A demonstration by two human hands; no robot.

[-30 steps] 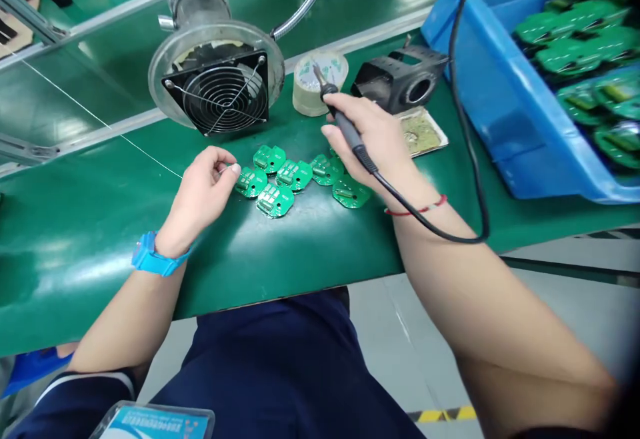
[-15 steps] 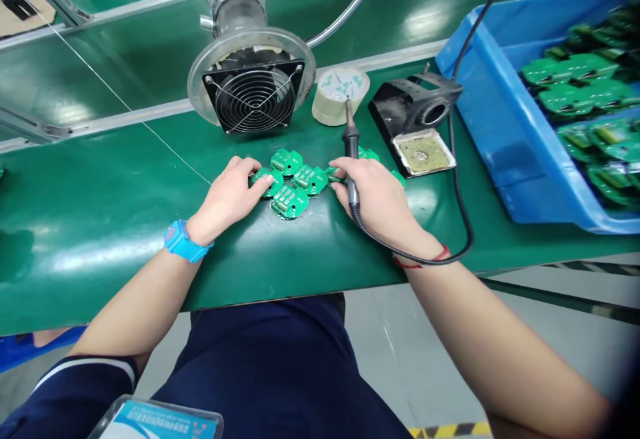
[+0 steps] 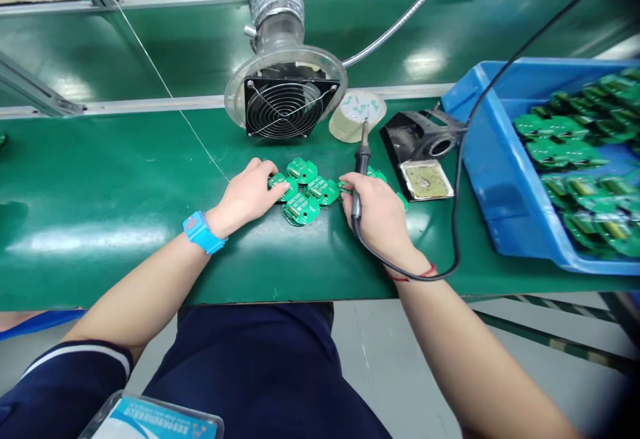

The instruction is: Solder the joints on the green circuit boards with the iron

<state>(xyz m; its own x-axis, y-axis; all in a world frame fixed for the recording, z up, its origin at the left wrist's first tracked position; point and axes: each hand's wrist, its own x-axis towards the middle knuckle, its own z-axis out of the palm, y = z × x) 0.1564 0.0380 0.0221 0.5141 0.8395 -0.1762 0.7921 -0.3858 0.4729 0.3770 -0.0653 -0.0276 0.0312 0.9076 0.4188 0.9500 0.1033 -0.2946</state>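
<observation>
The right hand (image 3: 379,218) has its grip closed round a slim, black-handled soldering iron (image 3: 363,159), whose long axis points away from the person. The left hand (image 3: 247,194) touches the leftmost of several rounded green circuit boards (image 3: 301,211); whether its grip is closed cannot be told. Most boards lie on the glossy green surface (image 3: 125,246) between the hands, nearer than the pale, round tape roll (image 3: 345,124).

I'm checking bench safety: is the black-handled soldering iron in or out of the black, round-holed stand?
Out: the right hand holds the soldering iron apart from the stand.
</observation>
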